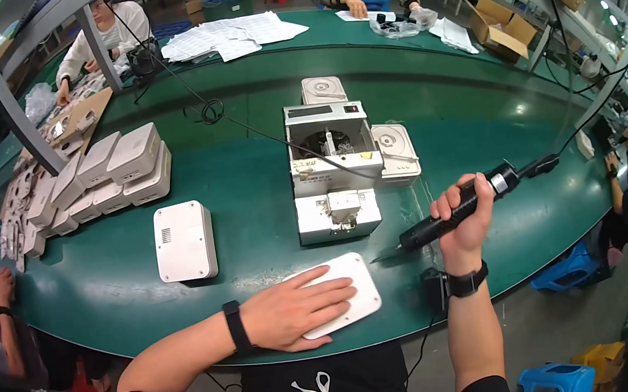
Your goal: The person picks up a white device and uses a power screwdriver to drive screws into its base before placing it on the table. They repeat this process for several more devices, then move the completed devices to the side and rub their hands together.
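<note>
The left hand (pixel 296 312) lies flat with its fingers extended over a white case (pixel 361 290), while the right hand (pixel 467 214) is wrapped firmly around a black power screwdriver (pixel 426 231), its thin bit pointing left toward the case. That case rests near the front edge of the green table (pixel 255 237), slightly askew: a shallow plastic shell with rounded corners and a smooth matte face, small dark holes showing at its uncovered right-hand corners. Farther left, a similar white box (pixel 184 242) shows a hole near each corner and a small block of vent slots. Beyond the hands stands an open-topped metal machine (pixel 331 176); more white housings (pixel 123 168) are piled at far left.
</note>
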`<state>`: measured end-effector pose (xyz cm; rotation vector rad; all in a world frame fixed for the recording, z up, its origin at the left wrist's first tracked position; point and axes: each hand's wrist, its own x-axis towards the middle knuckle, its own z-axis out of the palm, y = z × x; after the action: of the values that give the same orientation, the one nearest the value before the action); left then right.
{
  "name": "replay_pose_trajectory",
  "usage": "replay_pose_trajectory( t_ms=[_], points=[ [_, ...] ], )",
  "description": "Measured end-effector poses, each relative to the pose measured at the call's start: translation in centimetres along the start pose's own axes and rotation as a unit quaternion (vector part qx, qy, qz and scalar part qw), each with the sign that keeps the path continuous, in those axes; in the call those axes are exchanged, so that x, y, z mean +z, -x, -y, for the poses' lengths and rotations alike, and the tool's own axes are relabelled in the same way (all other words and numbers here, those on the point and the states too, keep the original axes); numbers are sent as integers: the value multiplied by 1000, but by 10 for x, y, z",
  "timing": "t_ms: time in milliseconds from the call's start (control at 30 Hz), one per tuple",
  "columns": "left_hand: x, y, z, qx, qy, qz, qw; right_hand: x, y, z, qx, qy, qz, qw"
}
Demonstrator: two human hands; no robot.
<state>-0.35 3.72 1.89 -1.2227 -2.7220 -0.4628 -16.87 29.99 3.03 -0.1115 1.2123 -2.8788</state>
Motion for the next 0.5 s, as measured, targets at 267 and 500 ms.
replay_pose_trajectory(
  t_ms=[267, 500],
  points=[
    [-7, 5, 22, -63, 109, -90, 988, 94, 52, 57, -167, 176, 147, 959],
    [-2, 21, 27, -159, 250, -71, 952, 156, 29, 7, -169, 216, 175, 945]
  ],
)
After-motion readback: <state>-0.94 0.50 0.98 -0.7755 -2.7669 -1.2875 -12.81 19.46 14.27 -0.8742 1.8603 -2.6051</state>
